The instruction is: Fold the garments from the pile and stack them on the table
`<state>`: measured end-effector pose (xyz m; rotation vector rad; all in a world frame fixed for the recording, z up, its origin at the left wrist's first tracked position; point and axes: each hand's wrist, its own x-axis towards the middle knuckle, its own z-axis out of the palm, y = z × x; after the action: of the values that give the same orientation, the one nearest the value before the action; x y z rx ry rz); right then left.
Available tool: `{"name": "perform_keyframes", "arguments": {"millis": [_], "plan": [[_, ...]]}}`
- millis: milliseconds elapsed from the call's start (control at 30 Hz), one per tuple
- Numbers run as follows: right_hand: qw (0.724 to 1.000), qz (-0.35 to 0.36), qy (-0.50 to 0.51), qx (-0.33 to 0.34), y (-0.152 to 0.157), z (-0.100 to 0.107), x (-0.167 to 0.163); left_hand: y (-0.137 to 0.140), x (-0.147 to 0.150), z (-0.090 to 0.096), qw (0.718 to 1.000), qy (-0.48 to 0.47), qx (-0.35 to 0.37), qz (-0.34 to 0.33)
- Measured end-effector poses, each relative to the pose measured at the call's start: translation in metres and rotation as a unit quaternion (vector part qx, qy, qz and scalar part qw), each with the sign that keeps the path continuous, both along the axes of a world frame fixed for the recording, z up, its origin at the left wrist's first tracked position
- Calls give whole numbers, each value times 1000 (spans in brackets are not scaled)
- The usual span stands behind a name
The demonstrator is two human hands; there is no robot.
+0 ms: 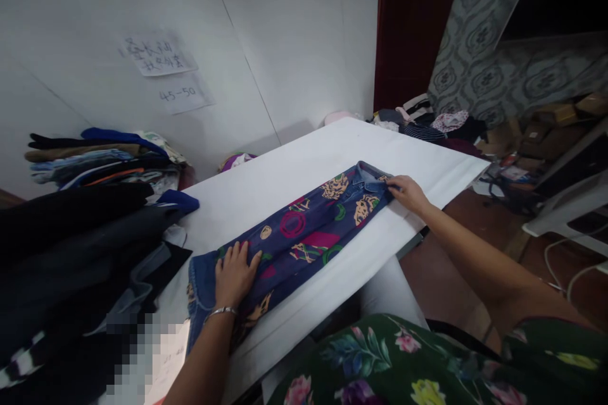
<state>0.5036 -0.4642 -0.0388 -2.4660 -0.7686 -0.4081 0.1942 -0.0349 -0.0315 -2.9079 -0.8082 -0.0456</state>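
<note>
A dark blue denim shirt (311, 228) with magenta, green and tan prints lies folded lengthwise into a long strip on the white table (266, 186). Its collar points to the far right and its plain blue hem to the near left. My left hand (237, 272) rests flat on the hem end, fingers stretched out and slightly apart. At the collar end, my right hand (406, 193) pinches the shirt's shoulder edge between thumb and fingers.
Stacked clothes (104, 161) and a heap of dark garments (71, 253) stand at the left. Handwritten papers (183, 93) hang on the white wall. Behind the table's far right corner lie more clothes (422, 123), with cardboard boxes (546, 130) and a white chair (570, 221) farther right.
</note>
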Motion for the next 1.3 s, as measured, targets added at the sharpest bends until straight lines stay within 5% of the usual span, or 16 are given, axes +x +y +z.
{"name": "perform_keyframes", "arguments": {"millis": [133,300,533,733,867,1033,1300], "plan": [[999,41,7,-12,2,-5,-10,0,0,0,1000,0,3,-4],[993,-32,21,-111,13,-3,-12,-2,0,1,1000,-1,-3,6],[988,-92,19,-123,17,1,-20,-7,-1,3,1000,-14,-21,8],[995,83,-39,-26,39,-3,-54,-9,-4,10,992,-91,-84,27],[980,195,-19,-39,53,-20,-77,-16,-20,24,980,-171,-104,15],[977,210,-15,-41,51,-32,-81,-31,-67,29,969,-205,-122,-59],[958,276,-80,24,70,-21,-110,-37,-123,12,980,-152,-83,-99]]}}
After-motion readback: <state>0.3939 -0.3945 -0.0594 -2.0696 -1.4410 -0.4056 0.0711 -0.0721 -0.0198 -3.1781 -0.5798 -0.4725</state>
